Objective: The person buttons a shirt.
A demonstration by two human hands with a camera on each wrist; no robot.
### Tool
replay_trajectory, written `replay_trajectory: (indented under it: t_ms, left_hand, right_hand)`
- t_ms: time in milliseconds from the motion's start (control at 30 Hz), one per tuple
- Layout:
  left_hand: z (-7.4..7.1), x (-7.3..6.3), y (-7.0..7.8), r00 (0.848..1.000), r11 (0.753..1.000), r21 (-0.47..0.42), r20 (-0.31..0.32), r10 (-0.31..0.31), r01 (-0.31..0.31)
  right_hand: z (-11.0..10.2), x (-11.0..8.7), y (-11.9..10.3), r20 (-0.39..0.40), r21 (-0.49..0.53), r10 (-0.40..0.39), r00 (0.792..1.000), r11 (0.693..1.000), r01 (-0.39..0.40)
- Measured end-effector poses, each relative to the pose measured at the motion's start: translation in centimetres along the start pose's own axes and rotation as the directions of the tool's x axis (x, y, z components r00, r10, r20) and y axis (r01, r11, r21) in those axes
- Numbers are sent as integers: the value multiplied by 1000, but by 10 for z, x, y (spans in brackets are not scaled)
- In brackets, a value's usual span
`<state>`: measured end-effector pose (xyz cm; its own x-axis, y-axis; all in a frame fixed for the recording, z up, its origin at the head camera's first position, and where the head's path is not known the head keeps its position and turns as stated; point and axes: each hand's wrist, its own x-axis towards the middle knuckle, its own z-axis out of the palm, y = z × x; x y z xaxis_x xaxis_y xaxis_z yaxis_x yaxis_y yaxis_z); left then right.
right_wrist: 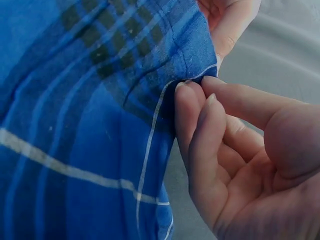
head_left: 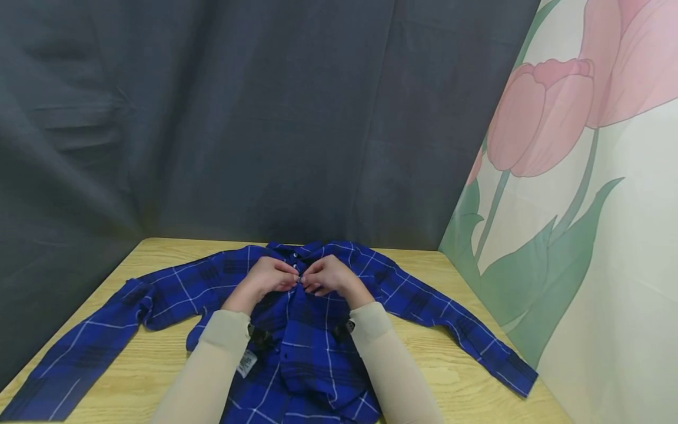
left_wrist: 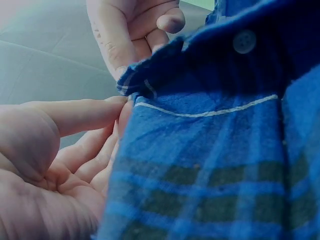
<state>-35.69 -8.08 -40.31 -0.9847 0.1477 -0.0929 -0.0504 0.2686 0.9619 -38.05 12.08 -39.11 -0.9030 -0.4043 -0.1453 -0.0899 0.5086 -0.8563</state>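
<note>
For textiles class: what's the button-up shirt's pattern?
The button-up shirt is blue plaid, clearest in head view.

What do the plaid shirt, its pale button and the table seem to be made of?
Shirt: soft, matte woven fabric, perhaps cotton; it creases and gathers loosely.
Button: probably plastic, smooth-looking, pale and round with small holes.
Table: wood or wood-look laminate; yellowish grain shows, but which one I can't tell.
</note>
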Motion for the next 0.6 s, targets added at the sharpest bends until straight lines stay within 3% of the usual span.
replay_trajectory:
  t_ms: [367,600]
  left_hand:
    - [1,-1,-1,1000,999,32,-10,7,-6]
    - [3,1,1,999,998,50,-23,27,-26]
  right_hand:
    - [6,6,4,18,107,68,998,992,-70]
    - [7,5,3,9,101,76,997,992,-77]
